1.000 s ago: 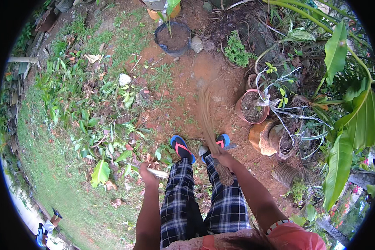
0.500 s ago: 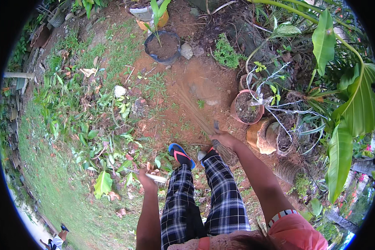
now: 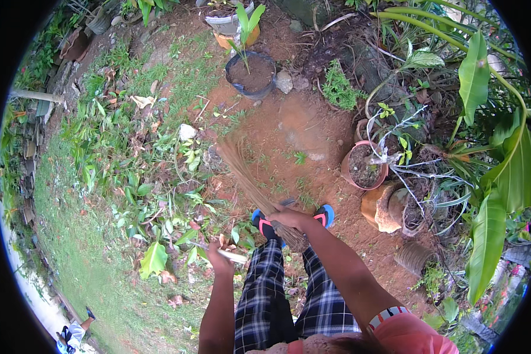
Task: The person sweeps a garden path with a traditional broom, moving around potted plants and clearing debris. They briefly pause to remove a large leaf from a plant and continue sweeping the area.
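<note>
— Twelve o'clock is straight up; what's nearest?
— Two trouser legs (image 3: 259, 295) at six o'clock, and two hands. The left hand (image 3: 219, 258) is at seven, the right hand (image 3: 292, 219) at five.
— Fingers?
— Left ones curled closed around one pale stick (image 3: 235, 257), which pokes out toward three o'clock. I can't make out each finger.
— And the right?
— Closed firmly around one broom (image 3: 245, 180), close to its thick end. The strands fan from that hand toward half past ten, over the soil (image 3: 301, 127). I can't tell whether the tips touch it.
— Below that?
— Two sandals (image 3: 325, 216), one on each side of the right hand.
— Farther out?
— One reddish pot (image 3: 348, 162) at three, one orange pot (image 3: 374, 207) just beside it. One white rock (image 3: 187, 132) at ten.
— Beyond those?
— At twelve, one black pot (image 3: 255, 93) holding one seedling (image 3: 245, 35), one grey stone (image 3: 284, 82) beside it. Farthest, one person (image 3: 74, 335) near eight.
</note>
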### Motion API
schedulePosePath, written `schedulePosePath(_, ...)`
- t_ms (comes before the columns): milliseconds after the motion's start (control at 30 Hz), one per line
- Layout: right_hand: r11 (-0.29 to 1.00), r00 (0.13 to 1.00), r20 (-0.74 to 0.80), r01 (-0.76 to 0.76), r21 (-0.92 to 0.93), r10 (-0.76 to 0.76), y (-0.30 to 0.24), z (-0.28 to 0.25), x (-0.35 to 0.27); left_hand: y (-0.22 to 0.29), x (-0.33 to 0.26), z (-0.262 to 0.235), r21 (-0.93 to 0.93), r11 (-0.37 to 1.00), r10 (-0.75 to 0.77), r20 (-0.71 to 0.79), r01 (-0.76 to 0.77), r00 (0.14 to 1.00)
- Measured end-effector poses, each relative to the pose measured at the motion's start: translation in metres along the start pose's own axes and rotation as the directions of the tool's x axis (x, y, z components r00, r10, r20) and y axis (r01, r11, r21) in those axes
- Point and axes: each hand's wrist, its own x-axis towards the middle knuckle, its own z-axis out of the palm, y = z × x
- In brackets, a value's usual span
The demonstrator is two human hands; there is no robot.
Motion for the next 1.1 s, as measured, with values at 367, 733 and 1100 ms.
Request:
schedulePosePath(367, 0.926, 0.906, -0.407, 0.053, 0.373, 0.112, -0.034, -0.078, -0.046, 0.005, 0.006, -0.007, -0.036, 0.999, -0.019, -0.045, 0.017, 0.999)
schedulePosePath(733, 0.942, 0.99, 0.109, -0.124, 0.312, 0.094, -0.027, -0.047, -0.136, 0.014, 0.027, -0.027, -0.074, 0.989, -0.124, 0.095, 0.131, 0.988)
schedulePosePath(1100, 0.998, 0.967, 0.25, -0.045, -0.046, 0.055, -0.008, 0.05, -0.039, 0.049, 0.017, -0.009, -0.081, 0.996, 0.039, -0.052, -0.043, 0.998)
